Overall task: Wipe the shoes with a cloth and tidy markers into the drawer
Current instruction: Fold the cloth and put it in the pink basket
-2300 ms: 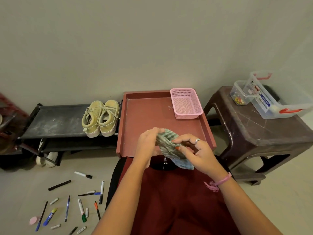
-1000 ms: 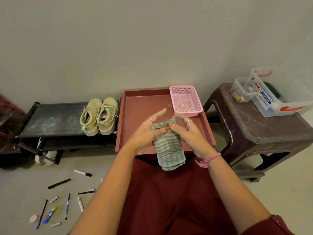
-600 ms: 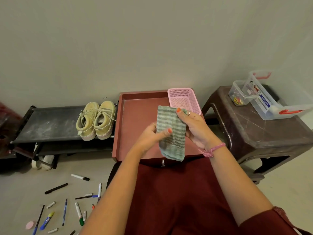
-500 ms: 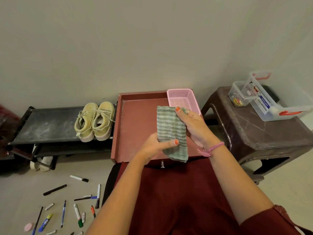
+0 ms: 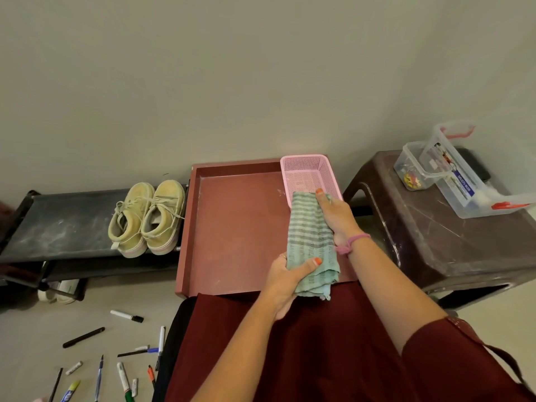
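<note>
You have the green striped cloth (image 5: 311, 242) folded into a long band, stretched lengthwise over the open red-brown drawer (image 5: 235, 227); its far end reaches the pink basket's front edge and its frayed near end hangs by the drawer's front rim. Your pair of yellowish lace-up shoes (image 5: 148, 217) stands side by side on the black shoe rack, just left of the drawer (toes toward you). Your markers (image 5: 124, 378) lie scattered on the floor at lower left, pointing every which way.

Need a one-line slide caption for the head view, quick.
Both hands hold the striped cloth over the red drawer; shoes unwiped.
</note>
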A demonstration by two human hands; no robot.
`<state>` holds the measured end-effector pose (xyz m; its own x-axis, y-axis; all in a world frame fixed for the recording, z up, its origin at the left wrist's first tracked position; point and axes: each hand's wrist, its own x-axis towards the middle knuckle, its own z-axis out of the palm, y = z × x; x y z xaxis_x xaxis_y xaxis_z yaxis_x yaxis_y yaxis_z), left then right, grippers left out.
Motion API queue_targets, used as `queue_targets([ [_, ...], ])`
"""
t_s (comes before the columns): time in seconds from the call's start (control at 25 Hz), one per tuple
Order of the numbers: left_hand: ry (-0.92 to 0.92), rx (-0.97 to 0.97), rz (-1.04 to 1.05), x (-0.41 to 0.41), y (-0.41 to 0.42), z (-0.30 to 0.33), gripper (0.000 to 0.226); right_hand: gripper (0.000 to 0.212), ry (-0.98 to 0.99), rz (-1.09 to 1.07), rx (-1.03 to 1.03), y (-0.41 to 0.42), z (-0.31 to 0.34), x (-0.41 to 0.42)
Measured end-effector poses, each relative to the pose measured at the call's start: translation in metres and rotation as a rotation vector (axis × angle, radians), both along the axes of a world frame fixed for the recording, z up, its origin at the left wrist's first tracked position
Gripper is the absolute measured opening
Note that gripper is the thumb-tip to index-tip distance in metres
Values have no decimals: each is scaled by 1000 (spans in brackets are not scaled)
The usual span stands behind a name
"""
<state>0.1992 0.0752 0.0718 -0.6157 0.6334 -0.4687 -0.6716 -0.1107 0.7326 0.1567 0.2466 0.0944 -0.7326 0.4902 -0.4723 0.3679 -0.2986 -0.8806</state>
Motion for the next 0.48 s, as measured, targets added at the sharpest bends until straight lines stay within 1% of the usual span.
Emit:
queue_targets([
  [0.08,-57,20,67,-7,12,0,59,24,-48,2,-233,18,-4,-8],
  [0.16,-69,14,160,-19,25,-3,71,22,-36,109,-364,40,-3,-14],
  [0.2,-49,12,200,-25,31,-5,75,27,-13,157,-393,51,-3,-18],
  [0.24,-8,10,225,-32,38,-5,74,39,13,178,-401,61,-4,-23],
  [0.28,55,-3,233,-38,45,-6,66,51,41,178,-383,69,-5,-29],
  [0.32,125,-30,224,-44,55,-7,55,56,69,164,-343,77,-6,-38],
  [0.4,254,-103,183,-57,73,-8,37,46,109,124,-196,86,-7,-59],
  [0.48,398,-223,160,-76,90,-10,36,35,130,102,-79,94,-12,-82],
])
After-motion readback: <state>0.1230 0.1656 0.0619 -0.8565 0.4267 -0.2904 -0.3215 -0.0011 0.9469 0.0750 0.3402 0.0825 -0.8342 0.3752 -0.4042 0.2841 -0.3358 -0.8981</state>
